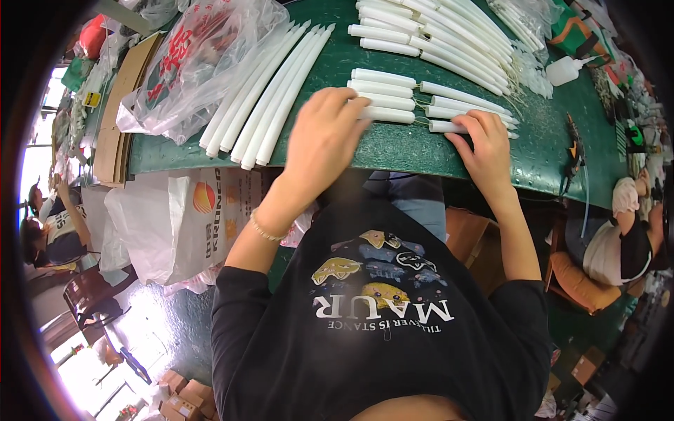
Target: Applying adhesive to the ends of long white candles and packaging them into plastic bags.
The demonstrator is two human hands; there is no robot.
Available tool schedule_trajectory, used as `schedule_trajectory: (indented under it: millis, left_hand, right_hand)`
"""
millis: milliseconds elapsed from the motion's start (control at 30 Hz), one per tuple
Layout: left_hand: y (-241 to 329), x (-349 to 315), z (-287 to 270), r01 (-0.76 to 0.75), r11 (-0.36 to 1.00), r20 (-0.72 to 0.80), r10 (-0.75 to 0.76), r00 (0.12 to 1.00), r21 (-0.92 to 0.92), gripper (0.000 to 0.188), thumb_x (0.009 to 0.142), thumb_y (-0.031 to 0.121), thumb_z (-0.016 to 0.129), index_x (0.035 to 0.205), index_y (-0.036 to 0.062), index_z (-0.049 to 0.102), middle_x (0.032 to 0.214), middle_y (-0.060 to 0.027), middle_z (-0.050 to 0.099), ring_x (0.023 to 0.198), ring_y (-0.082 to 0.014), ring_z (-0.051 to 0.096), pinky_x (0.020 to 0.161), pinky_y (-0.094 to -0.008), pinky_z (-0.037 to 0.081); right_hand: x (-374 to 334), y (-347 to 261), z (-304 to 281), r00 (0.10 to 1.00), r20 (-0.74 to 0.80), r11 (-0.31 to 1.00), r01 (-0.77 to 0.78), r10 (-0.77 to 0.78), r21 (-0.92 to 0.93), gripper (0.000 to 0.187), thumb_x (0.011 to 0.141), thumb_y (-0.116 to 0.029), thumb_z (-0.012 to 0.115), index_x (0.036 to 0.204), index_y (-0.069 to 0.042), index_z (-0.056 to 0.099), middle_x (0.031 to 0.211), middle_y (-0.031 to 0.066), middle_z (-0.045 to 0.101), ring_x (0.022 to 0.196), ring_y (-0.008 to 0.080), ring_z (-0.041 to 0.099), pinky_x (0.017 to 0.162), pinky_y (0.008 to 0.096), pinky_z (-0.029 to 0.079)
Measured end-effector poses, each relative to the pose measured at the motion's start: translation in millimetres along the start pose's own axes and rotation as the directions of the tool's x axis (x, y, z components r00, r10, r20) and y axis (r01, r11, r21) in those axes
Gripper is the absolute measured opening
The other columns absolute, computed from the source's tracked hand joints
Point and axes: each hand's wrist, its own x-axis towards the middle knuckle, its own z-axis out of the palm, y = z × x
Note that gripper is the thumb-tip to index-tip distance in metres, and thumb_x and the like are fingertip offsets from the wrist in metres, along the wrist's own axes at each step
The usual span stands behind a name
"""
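While the right hand (487, 146) pinches the nearest white stick (441, 126) on the near side of the green table (540, 151), I can't tell whether the left hand (324, 132) grips; aligning seems underway, calling next for gentle nudges.

You're rocking a loose black short-sleeved fabric tee (393, 358) with a yellow-and-blue cartoon animal print (382, 291) next to chunky white lettering (435, 311), faded blue-grey trousers (418, 203), and a thin, pale beaded bracelet (260, 231) on your left wrist (279, 209).

The candles (383, 89) are white, the table (540, 144) green (faintly flecked), the shirt (386, 358) black with multicoloured print.
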Motion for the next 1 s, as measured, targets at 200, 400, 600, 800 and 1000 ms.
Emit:
schedule_trajectory:
  millis: [200,400,600,800,1000]
  left_hand:
    - [6.8,13.8,16.4,-0.067,0.997,0.083,0.063,0.995,0.043,0.027,0.075,0.014,0.072,0.099,0.0046,0.062,0.098,-0.0093,0.056,0.093,-0.0291,0.054,0.08,-0.0384,0.045]
    - [6.7,20.5,19.0,-0.152,0.982,0.118,0.139,0.983,0.114,0.028,0.073,0.019,0.073,0.095,0.0061,0.059,0.09,-0.0075,0.054,0.089,-0.0265,0.053,0.079,-0.0381,0.044]
    - [17.5,19.7,29.0,-0.221,0.968,0.238,0.188,0.953,0.12,0.026,0.073,0.019,0.072,0.089,0.0061,0.057,0.087,-0.0067,0.053,0.086,-0.0249,0.052,0.078,-0.0368,0.043]
    - [17.5,17.7,29.3,-0.124,0.992,0.218,0.126,0.968,-0.025,0.028,0.079,0.014,0.068,0.102,0.0041,0.055,0.09,-0.0104,0.057,0.083,-0.0298,0.057,0.074,-0.0405,0.045]
    - [20.6,19.4,30.4,-0.171,0.984,0.206,0.177,0.962,-0.044,0.024,0.08,0.013,0.066,0.099,0.0041,0.054,0.083,-0.0091,0.055,0.076,-0.0279,0.056,0.07,-0.0382,0.046]
  right_hand:
    - [1.8,1.1,2.3,1.0,0.006,0.999,-0.023,0.023,0.03,0.025,0.073,-0.012,0.074,0.095,-0.005,0.062,0.096,0.0089,0.058,0.089,0.0293,0.055,0.077,0.038,0.044]
    - [2.0,3.1,4.8,1.0,0.005,0.998,-0.02,0.02,0.066,0.024,0.074,-0.012,0.074,0.093,-0.005,0.062,0.095,0.0084,0.058,0.089,0.0292,0.055,0.077,0.0376,0.045]
    - [0.2,3.8,4.4,1.0,-0.002,0.998,-0.016,0.016,0.065,0.024,0.074,-0.013,0.073,0.092,-0.004,0.061,0.094,0.008,0.058,0.09,0.0289,0.055,0.077,0.0376,0.045]
    - [1.2,2.8,1.2,1.0,0.015,0.993,-0.012,0.01,0.116,0.023,0.074,-0.012,0.073,0.092,-0.004,0.061,0.096,0.0082,0.059,0.091,0.0284,0.056,0.078,0.0372,0.044]
    - [-1.9,1.0,-4.4,0.996,0.065,0.971,-0.073,0.059,0.228,0.021,0.077,-0.012,0.072,0.093,-0.004,0.061,0.089,0.0084,0.061,0.085,0.0278,0.056,0.078,0.0357,0.043]
